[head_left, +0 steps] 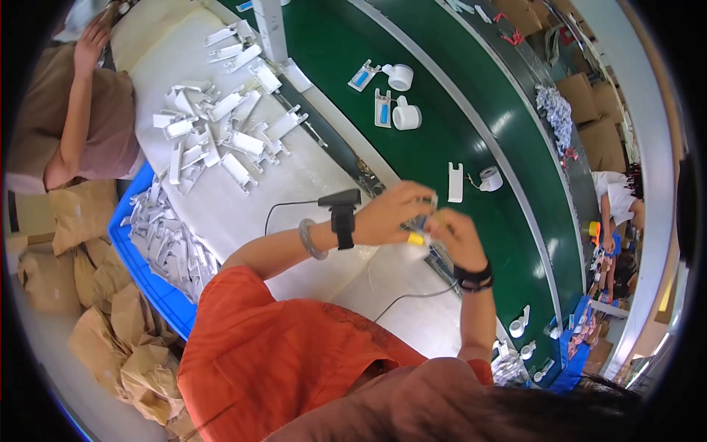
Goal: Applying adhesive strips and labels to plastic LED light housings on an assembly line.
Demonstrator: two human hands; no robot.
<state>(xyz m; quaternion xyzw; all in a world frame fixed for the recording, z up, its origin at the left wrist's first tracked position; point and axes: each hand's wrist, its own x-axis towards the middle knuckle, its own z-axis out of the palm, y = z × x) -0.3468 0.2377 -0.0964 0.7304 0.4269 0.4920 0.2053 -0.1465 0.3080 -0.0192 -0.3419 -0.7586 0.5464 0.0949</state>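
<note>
My left hand (398, 214), with a bracelet and a black strap at its wrist, is closed around a small white part with a yellow piece (416, 239). My right hand (458, 234) meets it from the right, its fingers pinched against the same spot. The fingers and blur hide most of the part and whatever lies in the right fingertips. Both hands are above the near edge of the green conveyor belt (508, 254). Just beyond them on the belt lie a flat white casing (456, 182) and a round white housing (490, 178), joined by a thin wire.
White plastic casings (221, 132) are heaped on the worktable (294, 177); more fill a blue bin (121, 234) at left. Farther up the belt lie round white housings (406, 116) beside casings with blue pieces (383, 109). A metal post (270, 29) stands at the table's edge. Other people sit left and right.
</note>
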